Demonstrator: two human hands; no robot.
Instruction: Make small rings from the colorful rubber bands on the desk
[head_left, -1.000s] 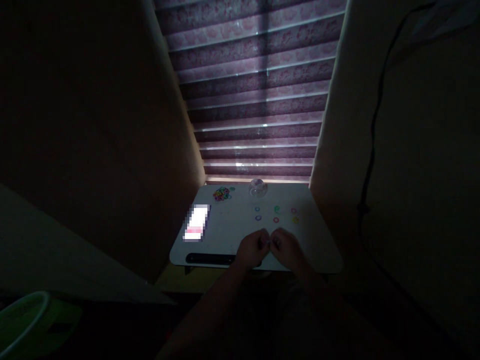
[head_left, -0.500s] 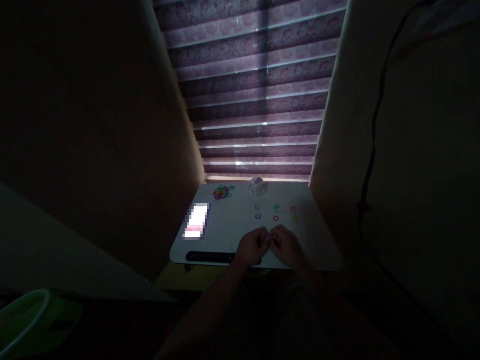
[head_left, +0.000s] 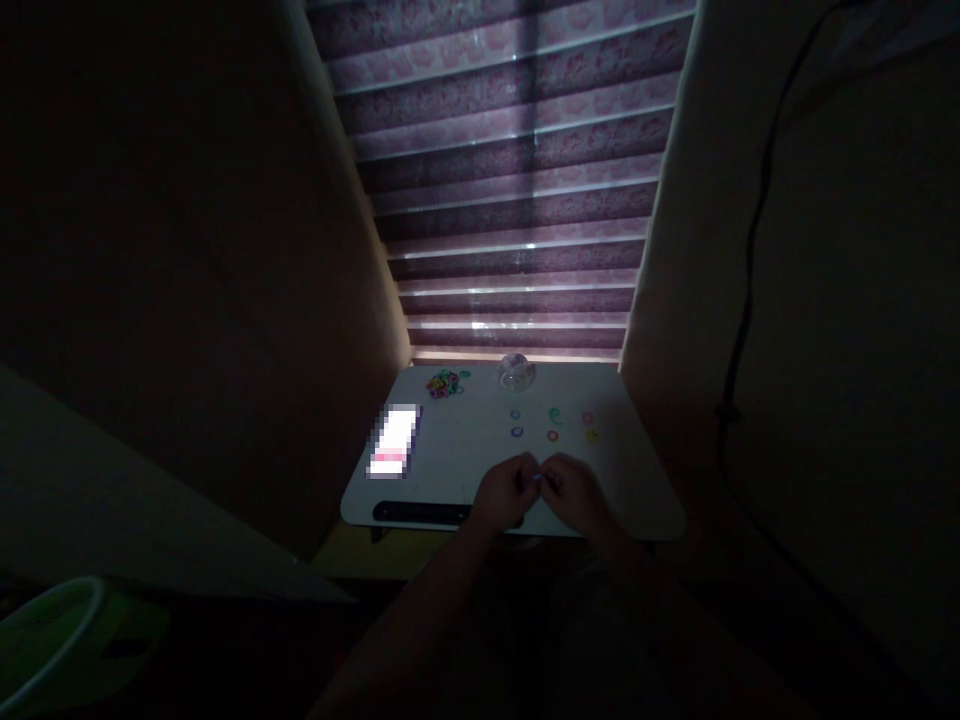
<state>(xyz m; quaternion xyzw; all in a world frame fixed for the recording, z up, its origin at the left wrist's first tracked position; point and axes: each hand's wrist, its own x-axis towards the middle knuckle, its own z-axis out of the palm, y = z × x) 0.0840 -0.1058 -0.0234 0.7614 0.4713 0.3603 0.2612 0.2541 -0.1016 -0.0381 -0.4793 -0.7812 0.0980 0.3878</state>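
My left hand (head_left: 508, 492) and my right hand (head_left: 574, 492) meet over the near part of a white table (head_left: 450, 470), fingertips pinched together. Between them shows a small pale band (head_left: 537, 477), mostly hidden by the fingers; its exact shape is too small to make out. Just beyond the hands lie small coloured hair ties in two rows: a blue one (head_left: 515, 414), a purple one (head_left: 517, 432), a green one (head_left: 554, 415), a red one (head_left: 553, 436), a pink one (head_left: 587, 418) and a yellow one (head_left: 592, 437).
A pile of mixed hair ties (head_left: 442, 384) lies at the far left. A clear round container (head_left: 516, 373) stands at the back edge. A bright phone (head_left: 394, 441) lies left, and a black strip (head_left: 420, 513) runs along the front edge. A green tub (head_left: 82, 640) is at lower left.
The hands stay pinched together in nearly the same place, with only a slight shift of the fingers. The pale band between them shows a little more clearly. Everything on the table stays put.
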